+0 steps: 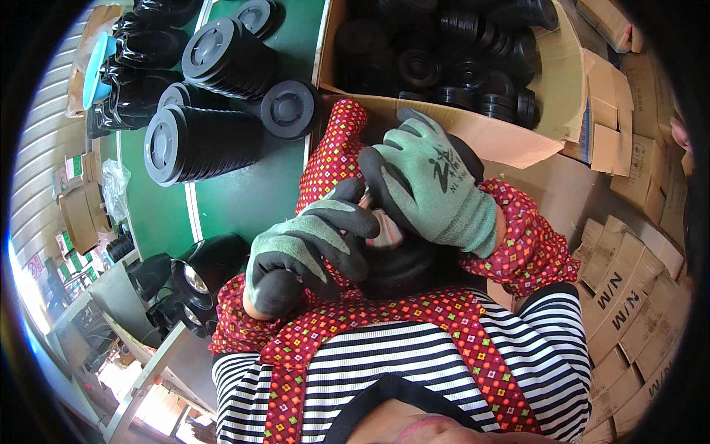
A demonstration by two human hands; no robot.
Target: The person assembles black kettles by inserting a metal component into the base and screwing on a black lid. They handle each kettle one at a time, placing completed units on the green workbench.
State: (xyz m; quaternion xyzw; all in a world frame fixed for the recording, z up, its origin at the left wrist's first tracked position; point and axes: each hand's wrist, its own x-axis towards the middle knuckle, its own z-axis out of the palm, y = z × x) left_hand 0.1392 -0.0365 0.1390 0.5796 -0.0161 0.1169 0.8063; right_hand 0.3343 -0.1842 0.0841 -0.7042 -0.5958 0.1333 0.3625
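Observation:
My left hand [314, 240], in a green glove with a dark grey palm, is closed with its fingers curled in front of my chest. My right hand [433, 181], gloved the same way, is closed too, its fingers bent down close to the left fingertips. What they pinch between them is small and mostly hidden by the gloves. Right under the hands, against my lap, sits a black rounded part [403, 272]; a pale, reddish-striped patch shows in its opening. A red patterned apron [333, 159] covers my lap.
On the green table [229, 200] at the left lie stacks of black discs [211, 144] and a single black disc [290, 109]. An open cardboard box [481, 137] of black round parts stands ahead. Glossy black housings [211, 270] sit at the left; flattened cartons [621, 303] lie at the right.

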